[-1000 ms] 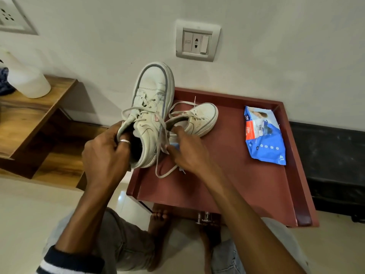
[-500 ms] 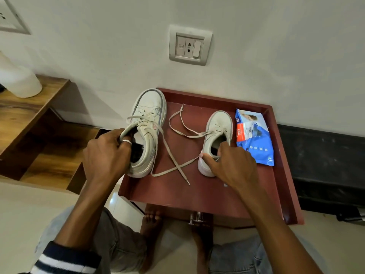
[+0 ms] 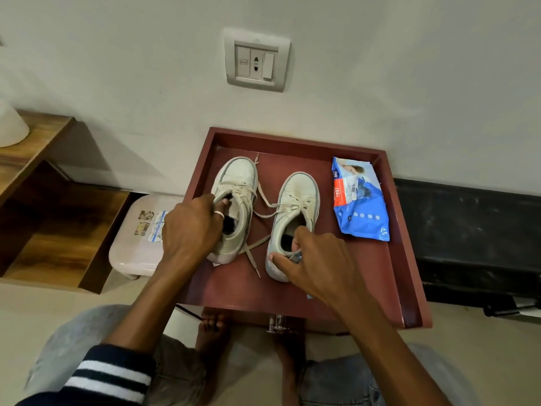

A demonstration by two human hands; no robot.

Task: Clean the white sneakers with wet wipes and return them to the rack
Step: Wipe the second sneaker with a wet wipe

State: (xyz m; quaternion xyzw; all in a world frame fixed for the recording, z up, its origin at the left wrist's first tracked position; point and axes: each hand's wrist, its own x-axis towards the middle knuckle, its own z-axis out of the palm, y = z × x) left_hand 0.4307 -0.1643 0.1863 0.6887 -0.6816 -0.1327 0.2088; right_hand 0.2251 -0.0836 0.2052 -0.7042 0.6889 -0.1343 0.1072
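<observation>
Head view looks down on a dark red tabletop [image 3: 336,276] with a raised rim, pushed against a pale wall. Both white sneakers stand on it side by side, toes pointing away from the person – soles down, near each other but not touching. The left hand [image 3: 190,230] is clamped on the left sneaker [image 3: 237,183] at its collar, fingers curled into the opening, a ring showing on one finger. The right hand [image 3: 316,262] is clamped on the heel of the right sneaker [image 3: 298,194], thumb on the outer heel wall and a finger hooked inside the opening. Loose laces [image 3: 263,206] trail across the bare surface between the two hands, one end lying just ahead of the right thumb. Beyond the right hand, further to its right, a blue pack of wet wipes [image 3: 363,218] lies flat near the rim – well apart from the fingers. A bit of pale blue shows under the right wrist; what it is cannot be told. Left of the left hand and lower down sits a pale plastic stool [image 3: 131,244] on the floor, beside a wooden shelf [image 3: 52,218]. Straight ahead on the wall is a socket plate [image 3: 256,60]
</observation>
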